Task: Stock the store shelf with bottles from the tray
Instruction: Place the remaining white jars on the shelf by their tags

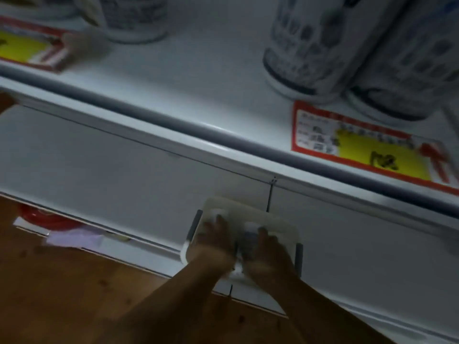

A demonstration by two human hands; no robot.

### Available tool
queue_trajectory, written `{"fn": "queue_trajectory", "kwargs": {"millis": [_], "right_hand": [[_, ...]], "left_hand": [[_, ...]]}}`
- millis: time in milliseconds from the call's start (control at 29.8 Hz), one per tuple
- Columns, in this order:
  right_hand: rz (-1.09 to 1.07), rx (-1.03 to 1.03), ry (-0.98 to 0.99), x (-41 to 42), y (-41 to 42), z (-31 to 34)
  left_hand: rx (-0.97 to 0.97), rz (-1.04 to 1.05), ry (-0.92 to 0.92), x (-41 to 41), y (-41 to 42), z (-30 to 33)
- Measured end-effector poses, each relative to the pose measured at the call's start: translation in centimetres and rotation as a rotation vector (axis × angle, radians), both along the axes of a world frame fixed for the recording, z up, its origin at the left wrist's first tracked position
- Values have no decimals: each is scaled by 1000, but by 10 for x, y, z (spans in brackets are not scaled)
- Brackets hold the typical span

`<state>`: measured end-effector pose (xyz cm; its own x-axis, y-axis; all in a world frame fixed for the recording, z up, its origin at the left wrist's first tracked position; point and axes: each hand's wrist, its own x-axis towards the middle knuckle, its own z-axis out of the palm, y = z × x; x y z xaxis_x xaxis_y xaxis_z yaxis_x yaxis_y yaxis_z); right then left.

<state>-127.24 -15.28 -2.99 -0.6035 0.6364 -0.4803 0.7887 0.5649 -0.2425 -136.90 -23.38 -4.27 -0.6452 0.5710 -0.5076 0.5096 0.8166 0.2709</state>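
A pale tray with dark side handles lies low down in front of the white shelf unit, by the wooden floor. Both my hands reach into it. My left hand is closed around a small white bottle at the tray's left. My right hand wraps a second white bottle with a bluish label. The view is dim and blurred. Above, the white shelf holds large white bottles with dark print, one at the back left and two at the right.
A grey rail runs along the shelf's front edge. Red and yellow price tags lie on the shelf at the right and far left. A red object and white paper lie on the floor under the unit at the left.
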Motion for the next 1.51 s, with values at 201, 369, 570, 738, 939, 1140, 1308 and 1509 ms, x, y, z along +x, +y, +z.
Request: {"fn": "queue_trajectory", "kwargs": {"millis": [201,369,570,738,939,1140,1308,1509], "right_hand": [[-25,32,-87,-33,2,-31],[-58,47,53,-29,1,-28],[-555,-532,500,19,-21,36],[-725,-1038,695,64,-55,138],[-597,-1200,910,60,-107,271],[-370,-1030,1016,46,-125,369],[-310,-1005,1074,50,-120,382],[-345,-974,1346,49,-90,409]], "left_hand": [[162,231,-40,-8,14,-31],[417,441,-265,-10,6,-25],[872,581,-687,4,-45,42],[942,369,-981,14,-111,139],[967,90,-927,-4,-161,272],[1093,-70,-783,-12,-172,377],[1079,-113,-743,-14,-164,410],[1350,-7,-263,-68,-106,480]]}}
